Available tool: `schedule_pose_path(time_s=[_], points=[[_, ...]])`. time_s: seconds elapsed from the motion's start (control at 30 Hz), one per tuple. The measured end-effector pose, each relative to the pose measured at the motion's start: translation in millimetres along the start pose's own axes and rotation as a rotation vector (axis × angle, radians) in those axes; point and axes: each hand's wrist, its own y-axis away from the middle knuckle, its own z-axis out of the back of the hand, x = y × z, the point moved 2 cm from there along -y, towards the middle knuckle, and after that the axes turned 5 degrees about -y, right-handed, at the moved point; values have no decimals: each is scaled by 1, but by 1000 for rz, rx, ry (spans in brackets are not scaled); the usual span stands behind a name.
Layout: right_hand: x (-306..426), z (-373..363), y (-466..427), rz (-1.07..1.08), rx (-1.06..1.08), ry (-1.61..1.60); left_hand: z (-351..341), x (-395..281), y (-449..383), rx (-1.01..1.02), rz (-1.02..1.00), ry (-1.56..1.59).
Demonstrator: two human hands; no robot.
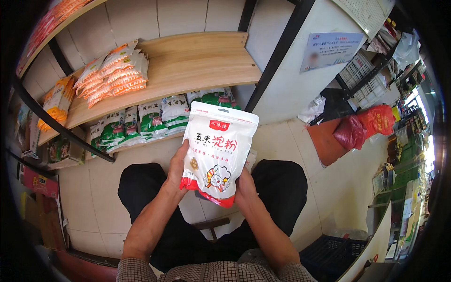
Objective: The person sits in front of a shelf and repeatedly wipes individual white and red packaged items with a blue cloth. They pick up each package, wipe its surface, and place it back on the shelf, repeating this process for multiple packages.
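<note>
Between both hands I hold a white and red plastic pouch of corn starch (218, 151), its printed front facing up. My left hand (178, 169) grips its left edge, with the fingers mostly hidden behind. On the right edge, my right hand (245, 185) does the same. The pouch hangs above the floor between my knees, top seal pointing towards the shelf. Part of another white package (251, 158) shows behind its right side. Ahead, a wooden shelf board (201, 60) carries a stack of orange and white bags (116, 75).
Green and white salt bags (151, 118) line the lower shelf, behind a black metal post (63, 123). Orange packets (56, 102) stand at the left. A dark blue plastic crate (331, 253) sits at lower right. Red bags (366, 125) lie further right, past a white wall panel (296, 70).
</note>
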Motion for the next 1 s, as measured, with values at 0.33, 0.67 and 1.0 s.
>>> schedule_pose_path(time_s=[0.33, 0.67, 1.0], points=[[-7, 26, 12, -162, 40, 112, -2, -8, -7, -21, -48, 157], [12, 43, 9, -233, 463, 1107, 2, -26, -13, 4, -225, 186], [5, 24, -74, 5, 785, 1896, -14, -62, -29, -44, -414, -10]])
